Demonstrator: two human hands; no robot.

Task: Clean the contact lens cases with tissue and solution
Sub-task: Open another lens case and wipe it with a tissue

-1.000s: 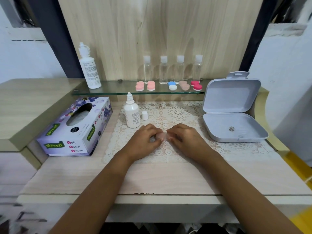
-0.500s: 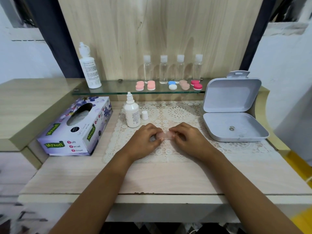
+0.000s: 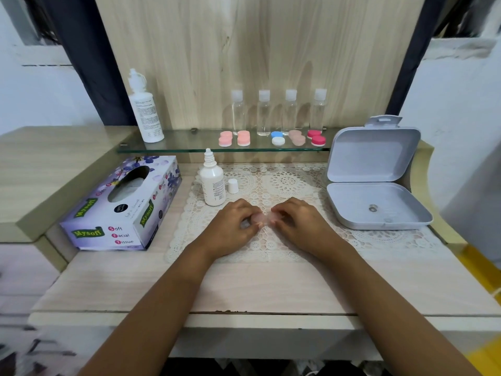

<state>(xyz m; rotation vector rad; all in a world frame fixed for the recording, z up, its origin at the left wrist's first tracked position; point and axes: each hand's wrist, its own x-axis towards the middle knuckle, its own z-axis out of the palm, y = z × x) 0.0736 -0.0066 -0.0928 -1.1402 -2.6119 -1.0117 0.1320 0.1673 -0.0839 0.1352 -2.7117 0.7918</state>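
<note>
A pale pink contact lens case [image 3: 263, 217] rests on the lace mat [image 3: 287, 183], pinched from both ends. My left hand [image 3: 230, 226] grips its left end and my right hand [image 3: 299, 223] grips its right end; fingers hide most of it. A small white solution bottle [image 3: 212, 183] stands uncapped just beyond my left hand, its cap [image 3: 233, 185] beside it. The purple tissue box [image 3: 122, 204] lies at the left. Several more lens cases [image 3: 276, 138], pink, blue-white and beige, sit on the glass shelf [image 3: 189, 145].
A large white bottle [image 3: 145, 115] stands at the shelf's left end, and several clear bottles [image 3: 264, 112] line its back. An open grey hinged box [image 3: 374, 185] sits at the right. Wooden panel behind; table's front edge lies near my forearms.
My hands have barely shifted; the fingers adjust slightly on the pink case, which stays on the mat between them.
</note>
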